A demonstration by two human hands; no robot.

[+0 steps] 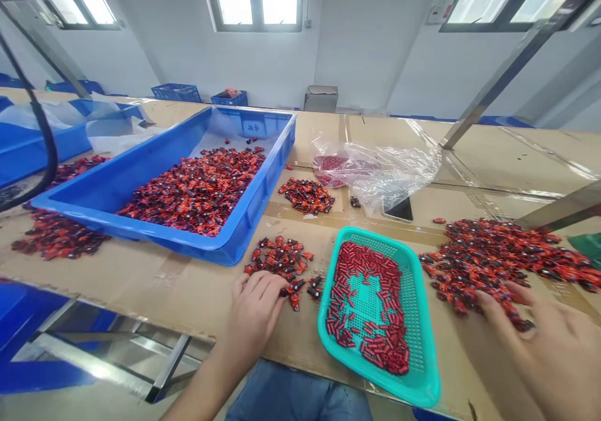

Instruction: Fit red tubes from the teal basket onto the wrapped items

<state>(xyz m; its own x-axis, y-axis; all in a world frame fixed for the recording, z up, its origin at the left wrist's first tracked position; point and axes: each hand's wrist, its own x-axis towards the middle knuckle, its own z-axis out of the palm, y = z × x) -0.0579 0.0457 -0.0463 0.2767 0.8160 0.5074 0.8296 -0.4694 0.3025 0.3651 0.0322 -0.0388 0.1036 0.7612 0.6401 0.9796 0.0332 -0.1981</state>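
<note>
My left hand lies at the near left edge of a small pile of red-and-black parts. Its fingers are curled together and their tips are hidden, so what they hold does not show. My right hand, a little blurred, reaches over the near side of a larger pile of the same parts. Thumb and forefinger are spread there, with loose parts beneath them. Between my hands stands a green plastic basket, with many short red metallic tubes inside.
A big blue tray of red-and-black parts stands at left, with more parts heaped beside it. Behind the basket are another small pile, a clear plastic bag and a phone. A metal post rises at right.
</note>
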